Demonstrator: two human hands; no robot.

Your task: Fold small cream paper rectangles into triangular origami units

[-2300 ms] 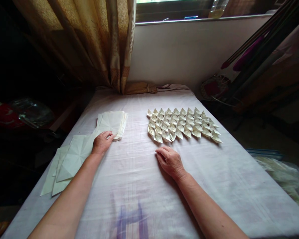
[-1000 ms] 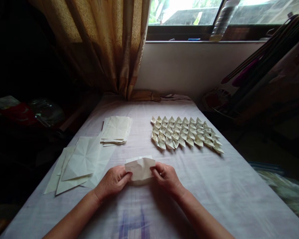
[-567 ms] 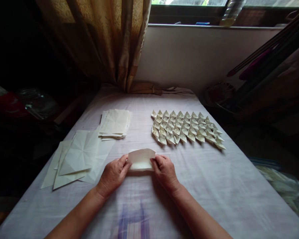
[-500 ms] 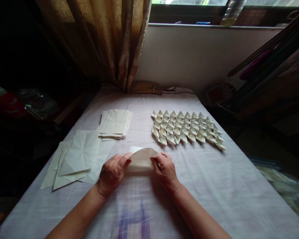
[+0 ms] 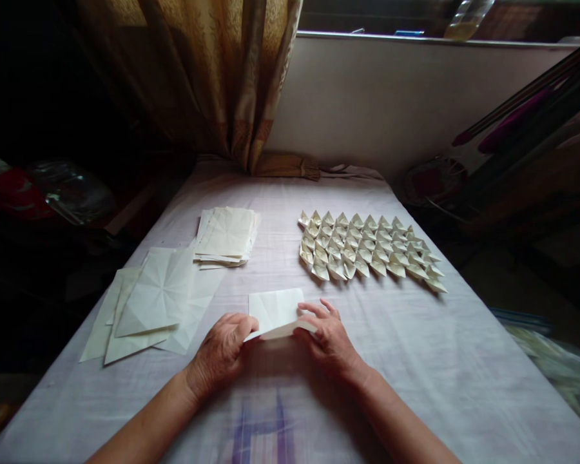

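A cream paper sheet [image 5: 274,310] lies folded on the cloth-covered table [image 5: 415,361], its near edge lifted slightly. My left hand [image 5: 222,351] pinches its left near corner with fingers closed. At the sheet's right near corner my right hand [image 5: 329,338] grips the edge, with some fingers stretched over the paper. Beyond my left hand sits a stack of small creased sheets [image 5: 227,235]. Larger creased sheets [image 5: 149,303] lie spread to the left. Several small folded paper pieces [image 5: 367,248] are laid out in neat rows at the right rear.
A patterned curtain [image 5: 212,71] hangs at the back left, a white wall below a window sill [image 5: 415,40] behind the table. Dark clutter with a clear plastic item [image 5: 72,190] lies left; rods and bags [image 5: 551,361] crowd the right side.
My left hand took a sheet from the small stack, and both hands brought it to the near middle. It was held up and bent; now it lies flatter on the table.
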